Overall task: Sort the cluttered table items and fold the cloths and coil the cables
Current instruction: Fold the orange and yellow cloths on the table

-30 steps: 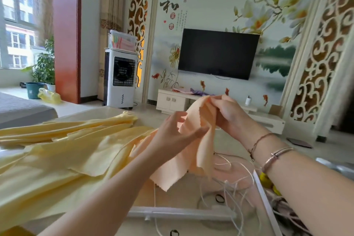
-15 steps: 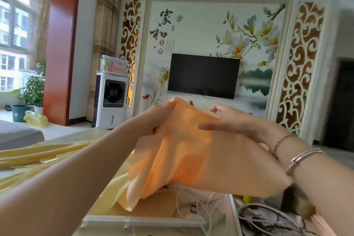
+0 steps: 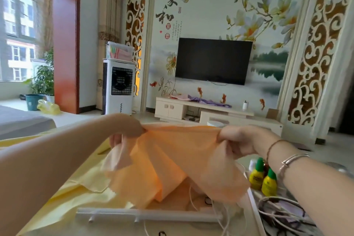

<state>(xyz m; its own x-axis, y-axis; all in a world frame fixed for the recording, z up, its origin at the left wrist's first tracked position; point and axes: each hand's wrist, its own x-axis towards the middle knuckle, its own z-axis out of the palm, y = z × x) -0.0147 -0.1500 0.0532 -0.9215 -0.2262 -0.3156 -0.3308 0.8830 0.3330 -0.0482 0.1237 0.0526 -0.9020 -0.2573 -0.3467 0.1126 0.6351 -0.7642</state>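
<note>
I hold a thin orange cloth [image 3: 172,163] up over the table, stretched along its top edge between both hands. My left hand [image 3: 124,130] pinches the left corner and my right hand [image 3: 239,140] grips the right corner. The cloth hangs down in loose folds. A pale yellow cloth [image 3: 76,193] lies crumpled on the table at the left, under my left arm. White cables [image 3: 216,214] lie below the orange cloth, and more coiled cables [image 3: 283,214] sit at the right.
A white rail [image 3: 145,214] lies across the table in front of me. Two small yellow bottles with green caps [image 3: 264,180] stand at the right beside my right wrist. Beyond the table are a TV stand, a wall TV and a white air cooler.
My hands have moved apart, spreading the orange cloth wide along its top edge. The view has tilted down slightly, bringing the yellow bottles into sight.
</note>
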